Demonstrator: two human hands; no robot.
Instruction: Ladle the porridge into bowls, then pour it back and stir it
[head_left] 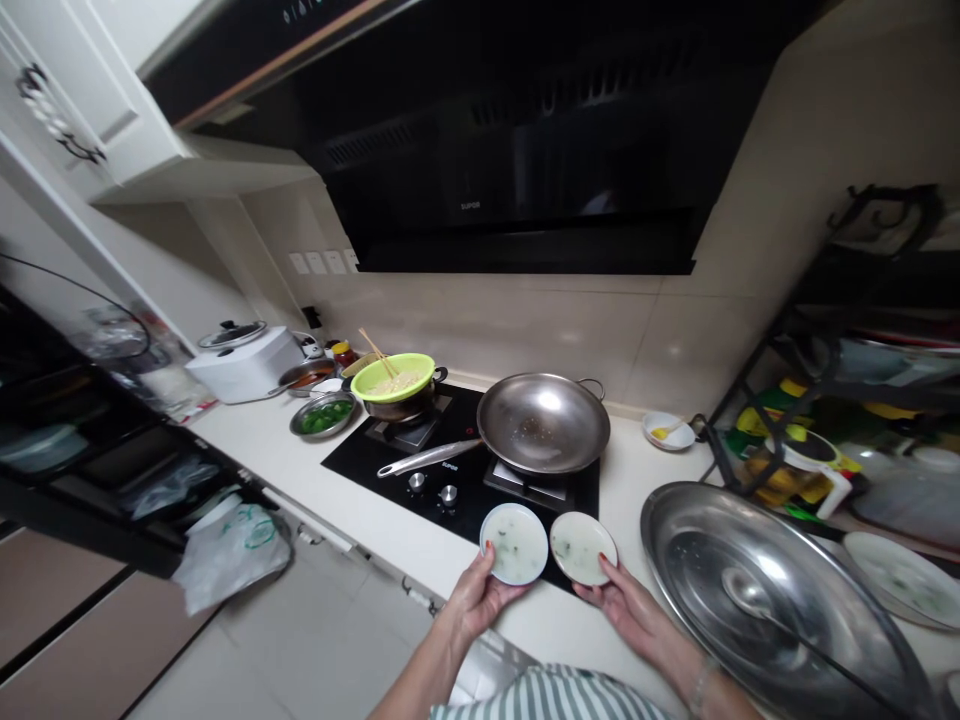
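Observation:
My left hand (475,598) is closed around a round bowl (514,545) of pale soup with green bits, thumb on the rim. In my right hand (628,608) is a second bowl (583,548) of similar soup, held by its right edge. The two bowls are side by side, level, above the front of the black gas stove (480,490). Just beyond them a steel wok (544,425) sits on the right burner, its inside bare but for a few drops. The undersides of both bowls are hidden.
A large steel basin (679,540) with a ladle (744,592) lies at the right, beside another soup bowl (904,575). A green colander (394,378) with chopsticks rests over a pot on the left burner. A dish of greens (324,415) stands farther left. The wok handle (427,458) points left.

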